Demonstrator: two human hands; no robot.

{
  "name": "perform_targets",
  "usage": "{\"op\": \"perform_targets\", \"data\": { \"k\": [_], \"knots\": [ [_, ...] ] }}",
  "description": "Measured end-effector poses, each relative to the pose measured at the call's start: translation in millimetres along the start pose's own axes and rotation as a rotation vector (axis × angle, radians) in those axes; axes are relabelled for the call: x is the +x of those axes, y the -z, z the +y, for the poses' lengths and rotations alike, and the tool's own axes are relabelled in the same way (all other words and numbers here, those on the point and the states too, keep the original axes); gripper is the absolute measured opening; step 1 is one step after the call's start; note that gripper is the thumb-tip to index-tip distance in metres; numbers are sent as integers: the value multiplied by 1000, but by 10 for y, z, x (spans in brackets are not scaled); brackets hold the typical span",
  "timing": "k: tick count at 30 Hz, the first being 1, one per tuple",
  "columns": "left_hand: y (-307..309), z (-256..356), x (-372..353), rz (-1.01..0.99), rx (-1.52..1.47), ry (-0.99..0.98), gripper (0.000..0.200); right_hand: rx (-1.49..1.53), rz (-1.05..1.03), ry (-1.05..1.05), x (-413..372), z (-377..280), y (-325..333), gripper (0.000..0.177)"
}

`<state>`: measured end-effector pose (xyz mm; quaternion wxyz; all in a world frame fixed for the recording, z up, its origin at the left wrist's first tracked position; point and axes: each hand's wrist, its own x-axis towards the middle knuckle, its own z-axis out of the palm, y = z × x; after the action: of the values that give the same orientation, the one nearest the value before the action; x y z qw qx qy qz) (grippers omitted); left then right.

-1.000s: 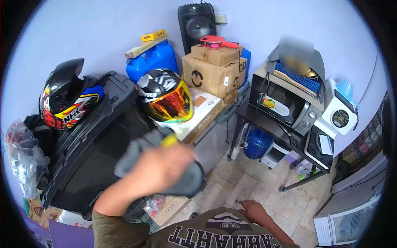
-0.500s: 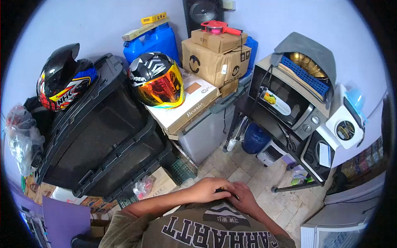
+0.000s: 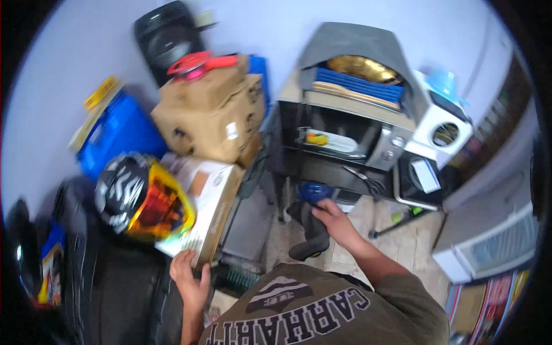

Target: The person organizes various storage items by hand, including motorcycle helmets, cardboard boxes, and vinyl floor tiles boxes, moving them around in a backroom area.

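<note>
My right hand is closed on a dark grey cloth item, which hangs down over the floor in front of my shirt. My left hand has its fingers apart at the near edge of the white box, and nothing shows in it. On that box, just beyond my left hand, sits a black and white helmet with an orange visor. The picture is blurred, so whether my left fingertips touch the box is unclear.
Brown boxes with a red tool on top stand behind the helmet. A microwave stands on a black table with scissors below it. A blue container is at the left, black bins lower left.
The view has swung to the right. My hands, together in front of my shirt before, are now apart, and the dark cloth item now hangs from my right hand.
</note>
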<state>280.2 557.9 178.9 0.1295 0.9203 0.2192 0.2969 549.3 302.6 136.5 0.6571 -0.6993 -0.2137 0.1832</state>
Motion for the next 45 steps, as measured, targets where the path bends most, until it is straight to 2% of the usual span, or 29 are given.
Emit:
{"op": "perform_targets", "data": {
  "k": [3,4,6,8,10,11,12,14,16,17,18,21,22,24,28,30,31,32,33,34,36,37,38,39,42,44,45],
  "knots": [
    [-164,-77,222,-251,135,-83,62,50,111,12,259,-362,149,16],
    [-203,-72,284,-327,172,-85,64,187,154,20,312,-527,210,16],
    [-275,-177,289,-319,166,-124,61,432,247,46,434,-767,375,17],
    [-359,-321,278,-289,167,-165,58,457,407,181,441,-1168,531,18],
    [-425,-481,255,-217,243,-331,52,509,663,329,516,-1374,681,18],
    [-466,-525,249,-180,235,-360,43,604,605,423,474,-1527,712,19],
    [-486,-574,258,-167,229,-354,43,654,736,486,530,-1575,749,21],
    [-509,-637,228,-193,180,-399,43,638,765,684,493,-1711,715,25],
    [-458,-581,218,-205,165,-324,41,547,839,823,478,-1778,665,25],
    [-452,-600,220,-225,161,-333,41,528,908,878,472,-1734,681,30],
    [-457,-612,226,-246,157,-346,41,392,1078,912,474,-1779,650,36],
    [-495,-576,194,-202,205,-321,40,291,972,1039,398,-1913,687,41],
    [-483,-566,198,-199,205,-317,40,144,1072,1061,417,-1942,743,43],
    [-443,-545,224,-216,151,-323,40,-9,1083,1150,460,-2046,850,44],
    [-467,-530,213,-180,188,-322,42,20,1064,1254,601,-2270,1020,34],
    [-447,-447,225,-199,171,-239,45,173,865,1141,636,-2409,1165,38],
    [-452,-402,239,-144,181,-270,43,396,720,1175,723,-2573,1187,35],
    [-411,-361,277,-122,182,-259,43,484,532,1156,816,-2767,1176,35],
    [-324,-319,313,-192,250,-289,44,508,381,1131,999,-2978,1214,34],
    [-268,-272,329,-272,321,-319,46,485,386,1096,1253,-3228,1245,32],
    [-292,-173,321,-213,269,-309,47,455,231,994,1865,-3821,1335,33],
    [-339,-134,306,-186,238,-223,42,477,319,881,2242,-4071,1493,32],
    [-362,-78,291,-157,207,-134,38,596,111,863,2410,-4249,1410,20],
    [-349,13,316,-148,168,-80,35,519,162,914,2676,-4323,1519,25],
    [-395,73,303,-115,192,-32,35,529,113,907,3167,-4223,1942,30],
    [-437,208,289,-91,213,29,33,523,254,876,3205,-3984,2207,32],
    [-482,242,288,-49,220,65,31,561,301,867,2968,-3787,2175,32]
  ]
}}
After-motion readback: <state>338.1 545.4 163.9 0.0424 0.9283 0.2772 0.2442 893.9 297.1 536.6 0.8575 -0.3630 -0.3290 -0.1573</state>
